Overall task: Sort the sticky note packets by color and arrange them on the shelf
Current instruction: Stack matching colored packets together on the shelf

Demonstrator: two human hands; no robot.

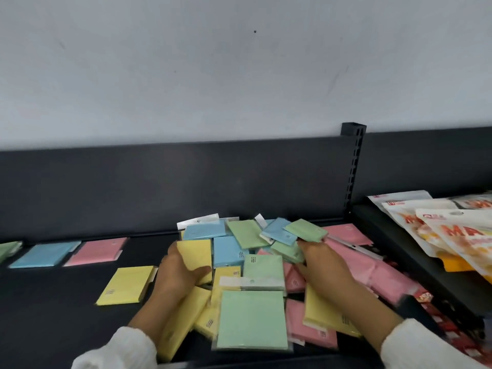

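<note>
The left grip point(183, 272) is clasping a yellow packet point(195, 250), the right grip point(322, 265) pinching a green packet point(304, 229), each best lifted clear of the heap point(229, 251) on the shelf point(66, 302).

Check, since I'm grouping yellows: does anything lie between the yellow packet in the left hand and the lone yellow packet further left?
Nothing visible. Only bare shelf lies between the held yellow packet in the left hand and the lone yellow packet.

You wore a white, soft-textured top point(117, 352); its cuffs point(404, 339) ended at the wrists, leaving left hand point(178, 272) and right hand point(324, 265) bare.
</note>
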